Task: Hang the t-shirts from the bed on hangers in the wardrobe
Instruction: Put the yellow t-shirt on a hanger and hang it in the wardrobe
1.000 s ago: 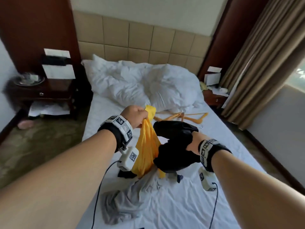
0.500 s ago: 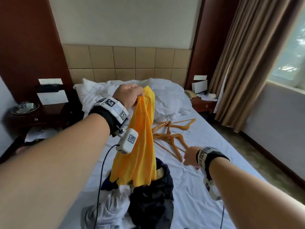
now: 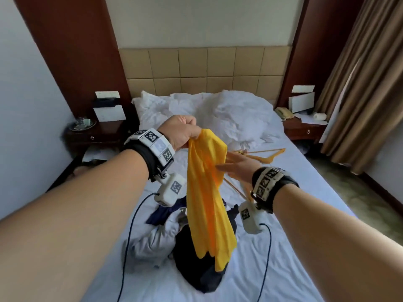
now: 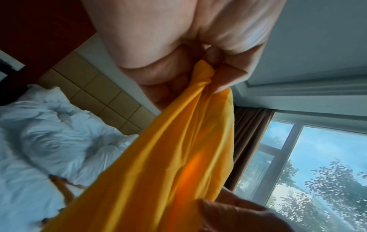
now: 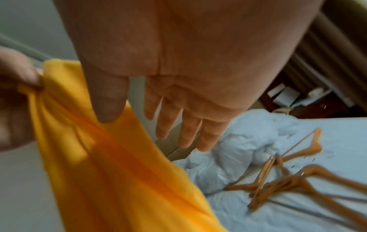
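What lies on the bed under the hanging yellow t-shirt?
Under the yellow t-shirt, held up by the left hand, lie a black garment and a grey garment on the white sheet. The shirt covers where they meet.

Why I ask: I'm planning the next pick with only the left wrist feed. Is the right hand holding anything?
Observer: No. The right hand is open with straight fingers, next to the yellow t-shirt that the left hand grips.
Operator: Where are the hangers?
Observer: A pile of brown hangers lies on the bed sheet, just beyond the right hand.
Operator: Any other clothes on the bed?
Observer: A dark garment and a grey garment lie heaped below the hanging yellow t-shirt.
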A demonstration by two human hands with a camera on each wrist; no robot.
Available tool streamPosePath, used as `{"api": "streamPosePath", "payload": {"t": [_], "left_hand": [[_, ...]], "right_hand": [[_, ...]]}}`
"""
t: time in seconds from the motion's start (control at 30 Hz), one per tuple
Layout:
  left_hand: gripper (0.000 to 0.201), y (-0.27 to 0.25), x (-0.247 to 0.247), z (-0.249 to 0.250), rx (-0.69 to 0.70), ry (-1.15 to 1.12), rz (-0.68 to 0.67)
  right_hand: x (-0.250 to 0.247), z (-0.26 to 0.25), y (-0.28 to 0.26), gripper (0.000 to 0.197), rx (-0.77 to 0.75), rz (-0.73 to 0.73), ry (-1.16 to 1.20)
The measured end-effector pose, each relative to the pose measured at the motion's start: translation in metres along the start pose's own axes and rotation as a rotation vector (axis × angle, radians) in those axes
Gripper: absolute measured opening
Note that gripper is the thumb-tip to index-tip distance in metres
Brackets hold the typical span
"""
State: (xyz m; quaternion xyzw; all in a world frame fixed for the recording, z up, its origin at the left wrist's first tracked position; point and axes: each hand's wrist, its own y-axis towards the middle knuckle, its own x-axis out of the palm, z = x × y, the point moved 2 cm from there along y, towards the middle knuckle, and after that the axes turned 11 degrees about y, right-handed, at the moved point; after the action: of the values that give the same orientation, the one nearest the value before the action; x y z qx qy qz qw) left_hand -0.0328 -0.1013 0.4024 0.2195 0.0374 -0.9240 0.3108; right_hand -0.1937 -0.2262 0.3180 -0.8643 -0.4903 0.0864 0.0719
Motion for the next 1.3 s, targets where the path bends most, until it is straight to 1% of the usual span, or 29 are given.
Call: {"api": "streamPosePath", "payload": {"t": [0.07, 0.1, 0.13, 0.17, 0.23, 0.27, 0.33, 0.43, 0.47, 0.53, 0.57, 0.63, 0.7, 0.77, 0.83, 0.9, 0.97, 1.0, 1.03, 1.07, 1.13, 1.17, 1.23, 1.27, 1.3], "left_hand": [[0.031, -0.001, -0.002, -0.012, -0.038, 0.003, -0.018], [0.030, -0.001, -0.005, -0.018, -0.054, 0.014, -0.034], [0.030, 0.000, -0.007, -0.023, -0.065, 0.034, -0.055], [0.028, 0.001, -0.010, -0.027, -0.070, 0.072, -0.073], [0.023, 0.003, -0.016, -0.036, -0.071, 0.191, -0.089], [0.022, 0.005, -0.020, -0.040, -0.078, 0.240, -0.085], [0.025, 0.012, -0.028, -0.048, -0.101, 0.264, -0.085], [0.029, 0.025, -0.036, -0.053, -0.076, 0.274, -0.093], [0.031, 0.031, -0.039, -0.051, -0.053, 0.275, -0.104], [0.033, 0.039, -0.039, -0.044, -0.029, 0.258, -0.126], [0.035, 0.044, -0.041, -0.039, -0.011, 0.252, -0.147], [0.038, 0.055, -0.043, -0.029, 0.046, 0.274, -0.193], [0.040, 0.065, -0.044, -0.020, 0.102, 0.321, -0.210], [0.040, 0.073, -0.042, -0.018, 0.138, 0.355, -0.227], [0.041, 0.077, -0.037, -0.018, 0.153, 0.386, -0.259], [0.036, 0.079, -0.031, -0.020, 0.158, 0.414, -0.265], [0.031, 0.082, -0.027, -0.021, 0.168, 0.410, -0.208], [0.031, 0.083, -0.026, -0.021, 0.169, 0.387, -0.157], [0.031, 0.084, -0.026, -0.020, 0.164, 0.343, -0.108], [0.031, 0.085, -0.026, -0.020, 0.160, 0.286, -0.075], [0.029, 0.082, -0.022, -0.020, 0.171, 0.195, -0.062], [0.028, 0.079, -0.018, -0.021, 0.182, 0.173, -0.073], [0.027, 0.076, -0.012, -0.031, 0.176, 0.142, -0.073], [0.027, 0.075, -0.010, -0.041, 0.147, 0.123, -0.045], [0.026, 0.076, -0.010, -0.053, 0.101, 0.111, 0.002]], "right_hand": [[0.014, 0.005, 0.010, 0.020, 0.017, -0.021, -0.092], [0.019, 0.008, 0.014, 0.015, 0.037, -0.028, -0.156], [0.020, 0.014, 0.020, 0.016, 0.060, -0.027, -0.214], [0.022, 0.015, 0.023, 0.022, 0.074, -0.013, -0.288], [0.022, 0.014, 0.026, 0.028, 0.092, 0.019, -0.389], [0.021, 0.015, 0.030, 0.026, 0.097, 0.027, -0.400], [0.018, 0.009, 0.033, 0.017, 0.078, 0.062, -0.394], [0.014, -0.008, 0.034, 0.023, 0.029, 0.193, -0.409], [0.012, -0.016, 0.035, 0.021, 0.012, 0.240, -0.391], [0.007, -0.024, 0.041, 0.017, -0.008, 0.277, -0.357], [0.003, -0.029, 0.044, 0.018, -0.025, 0.293, -0.371], [0.000, -0.046, 0.042, 0.023, -0.065, 0.374, -0.351], [0.001, -0.071, 0.031, 0.023, -0.133, 0.460, -0.358], [-0.003, -0.084, 0.028, 0.027, -0.203, 0.536, -0.395], [-0.001, -0.092, 0.025, 0.029, -0.235, 0.579, -0.394], [0.004, -0.096, 0.023, 0.030, -0.243, 0.599, -0.399], [0.007, -0.093, 0.020, 0.033, -0.194, 0.568, -0.488], [0.009, -0.088, 0.018, 0.034, -0.129, 0.515, -0.574], [0.010, -0.081, 0.019, 0.034, -0.040, 0.441, -0.669], [0.012, -0.071, 0.020, 0.035, 0.081, 0.359, -0.792], [0.014, -0.047, 0.023, 0.039, 0.310, 0.224, -1.064], [0.016, -0.037, 0.024, 0.035, 0.373, 0.194, -1.152], [0.019, -0.021, 0.026, 0.019, 0.426, 0.213, -1.161], [0.020, -0.014, 0.028, 0.010, 0.437, 0.241, -1.119], [0.020, -0.008, 0.030, 0.005, 0.436, 0.273, -1.062]]}}
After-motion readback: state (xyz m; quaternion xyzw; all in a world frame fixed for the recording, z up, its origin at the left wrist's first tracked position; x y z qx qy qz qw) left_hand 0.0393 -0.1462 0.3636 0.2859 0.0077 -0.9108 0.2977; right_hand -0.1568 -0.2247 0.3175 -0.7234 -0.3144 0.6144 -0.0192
